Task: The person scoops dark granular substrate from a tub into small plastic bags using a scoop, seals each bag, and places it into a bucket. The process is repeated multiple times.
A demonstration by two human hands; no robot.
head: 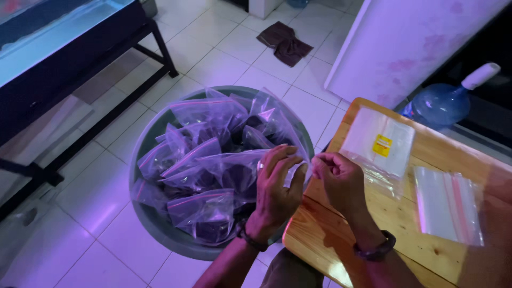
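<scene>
Over a grey tub (pixel 160 226) heaped with filled clear bags, the left hand (pixel 277 186) and right hand (pixel 338 178) pinch the top of one zip bag (pixel 240 168), fingers closed on its edge at the wooden tabletop (pixel 384 224) corner. A packet of empty bags with a yellow label (pixel 381 144) and a loose stack (pixel 448 205) lie beside. A brown cloth (pixel 282 42) sits on the tiled floor (pixel 96 197); a blue water jug (pixel 440 104) stands behind.

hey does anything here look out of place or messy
One thing: a dark cloth lies crumpled on the white tile floor beyond the grey tub. Otherwise nothing stands out; both hands pinch a clear zip bag over the tub.
</scene>
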